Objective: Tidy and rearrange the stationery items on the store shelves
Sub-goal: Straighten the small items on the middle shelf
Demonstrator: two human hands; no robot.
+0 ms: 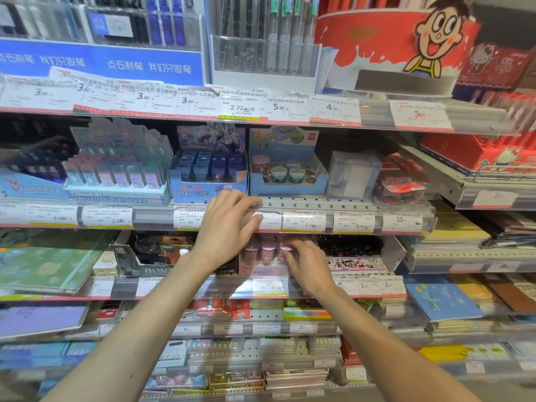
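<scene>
**shelfwatcher:** So which step was this? Both hands were up at the middle shelves. The left hand (229, 227) sat over the price rail (304, 220), fingers curled loosely, tips near a tag. I couldn't tell if it was pinching anything or just resting there.

**penbox_mod:** I'd say straightening the pink box (262, 266) one shelf down. The right hand (309, 265) was at that box's right front corner, fingers together and bent onto the small pink tubs (265, 252) standing in it. It looked like touching, but whether it actually gripped one was too blurry to call.

**shelfwatcher:** Where was the box compared to the rest?

**penbox_mod:** Under the rail, between a black tray (150, 253) on the left and a row of dark pens (352, 246) on the right. Above it, the blue tray (288, 177) held a few similar round tubs with several slots open.

**shelfwatcher:** So the next move?

**penbox_mod:** My guess: either square the pink box to the shelf edge, or lift a tub out. Either way the left hand needed to clear the rail first, since it was blocking the view of the box's top. And a gentle grip, because those tubs looked light and tippy.
</scene>
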